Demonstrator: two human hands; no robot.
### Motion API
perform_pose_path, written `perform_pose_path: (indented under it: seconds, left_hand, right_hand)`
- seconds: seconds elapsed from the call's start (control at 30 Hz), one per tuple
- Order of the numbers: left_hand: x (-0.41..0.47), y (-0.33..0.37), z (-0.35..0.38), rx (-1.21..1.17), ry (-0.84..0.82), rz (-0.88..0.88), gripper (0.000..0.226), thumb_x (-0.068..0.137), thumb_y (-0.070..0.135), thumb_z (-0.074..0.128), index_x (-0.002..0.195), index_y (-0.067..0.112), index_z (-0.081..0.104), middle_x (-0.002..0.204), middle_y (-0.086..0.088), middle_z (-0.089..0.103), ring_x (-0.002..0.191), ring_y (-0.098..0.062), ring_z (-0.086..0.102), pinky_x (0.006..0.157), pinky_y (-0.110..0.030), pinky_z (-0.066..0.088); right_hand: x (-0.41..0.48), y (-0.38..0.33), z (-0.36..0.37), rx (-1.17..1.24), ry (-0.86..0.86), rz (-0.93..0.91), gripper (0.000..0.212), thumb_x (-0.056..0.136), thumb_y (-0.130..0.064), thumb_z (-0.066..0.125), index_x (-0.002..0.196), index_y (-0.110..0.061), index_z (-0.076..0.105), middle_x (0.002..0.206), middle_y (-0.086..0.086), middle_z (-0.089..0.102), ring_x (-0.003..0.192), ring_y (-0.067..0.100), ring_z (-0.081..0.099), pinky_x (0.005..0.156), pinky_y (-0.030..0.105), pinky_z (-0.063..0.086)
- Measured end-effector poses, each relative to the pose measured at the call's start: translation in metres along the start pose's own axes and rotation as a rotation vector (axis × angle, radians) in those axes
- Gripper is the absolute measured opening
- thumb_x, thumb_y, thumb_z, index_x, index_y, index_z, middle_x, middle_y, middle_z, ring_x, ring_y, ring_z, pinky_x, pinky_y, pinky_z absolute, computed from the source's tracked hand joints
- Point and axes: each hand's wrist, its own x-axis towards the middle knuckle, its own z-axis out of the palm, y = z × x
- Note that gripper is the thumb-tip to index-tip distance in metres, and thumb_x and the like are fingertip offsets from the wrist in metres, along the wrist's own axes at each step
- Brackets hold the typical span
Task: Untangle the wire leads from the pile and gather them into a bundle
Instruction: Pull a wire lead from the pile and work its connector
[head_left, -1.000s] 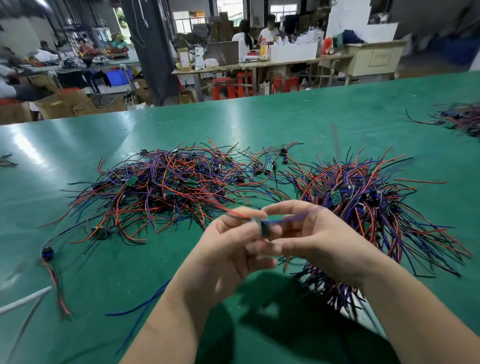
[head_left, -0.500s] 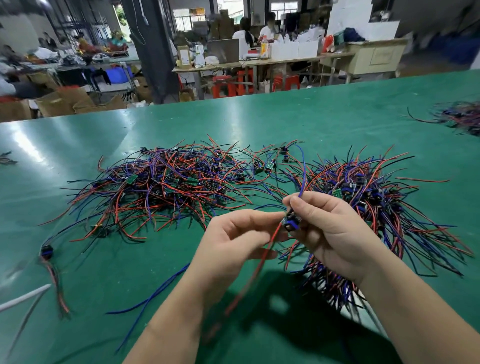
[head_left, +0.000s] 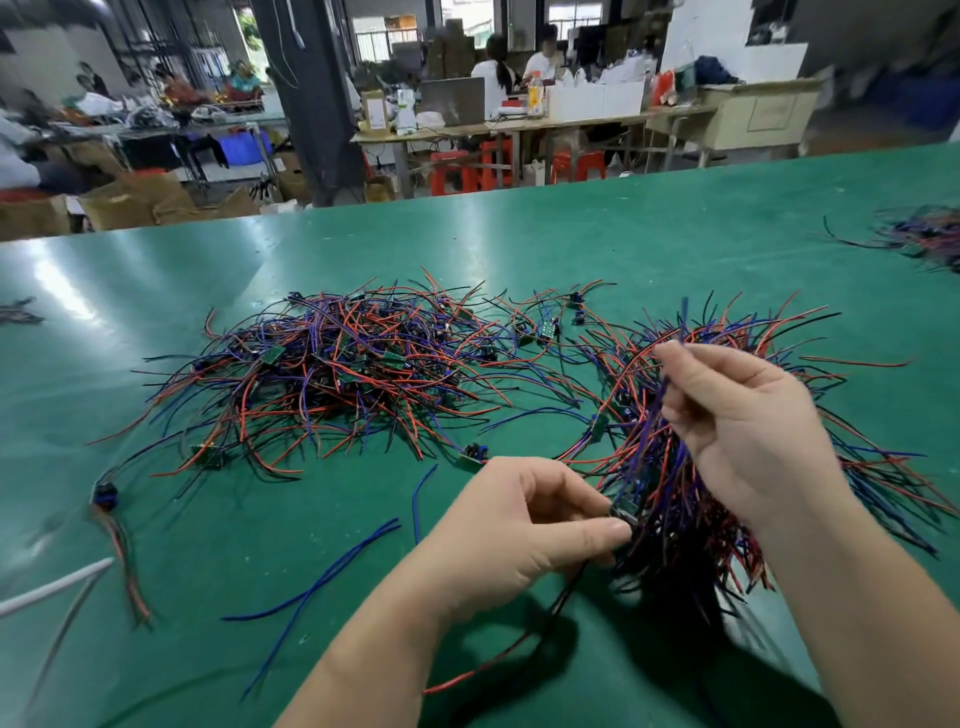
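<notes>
The scene is taken by one wide-angle camera worn on the head, aimed forward and down across the green counter (head_left: 649, 244). The left hand (head_left: 514, 535) and right hand (head_left: 748, 426) are framed close up at 6 and 4 o'clock, the forearms cut by the bottom edge. The wire pile (head_left: 332, 374) is seen farther off toward 10 o'clock, and the workshop tables (head_left: 519, 130) far away at 12 o'clock.

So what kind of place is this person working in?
Most likely a small electronics assembly workshop: a long green worktable heaped with tangled wire leads and little circuit boards, with more benches, workers and cardboard boxes behind.
</notes>
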Motion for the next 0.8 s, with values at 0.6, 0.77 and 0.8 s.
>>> perform_pose_path:
  seconds: [0.6, 0.77, 0.8]
  left_hand:
    - [0.007, 0.002, -0.011, -0.217, 0.299, -0.062, 0.031, 0.063, 0.034, 0.070, 0.081, 0.010, 0.069, 0.072, -0.006, 0.072, 0.058, -0.010, 0.066, 0.055, -0.022, 0.055]
    - [0.008, 0.006, -0.020, -0.195, 0.423, 0.018, 0.020, 0.090, 0.029, 0.058, 0.083, 0.014, 0.071, 0.076, -0.002, 0.074, 0.067, -0.014, 0.070, 0.057, -0.022, 0.056]
    - [0.010, 0.004, -0.024, -0.071, 0.537, 0.051, 0.018, 0.093, 0.023, 0.057, 0.082, 0.017, 0.070, 0.075, 0.001, 0.074, 0.069, -0.014, 0.070, 0.060, -0.023, 0.056]
  right_hand:
    - [-0.021, 0.026, 0.006, -0.965, -0.604, -0.391, 0.031, 0.071, -0.018, 0.083, 0.098, -0.024, 0.071, 0.092, -0.009, 0.067, 0.081, 0.005, 0.064, 0.074, 0.020, 0.050]
    - [-0.016, 0.017, 0.002, -0.797, -0.303, -0.577, 0.030, 0.077, -0.019, 0.077, 0.105, -0.026, 0.071, 0.089, -0.005, 0.069, 0.077, 0.014, 0.064, 0.073, 0.028, 0.052]
    - [-0.012, 0.012, -0.001, -0.782, -0.199, -0.617, 0.030, 0.077, -0.021, 0.075, 0.107, -0.027, 0.070, 0.090, -0.005, 0.070, 0.077, 0.014, 0.065, 0.074, 0.029, 0.052]
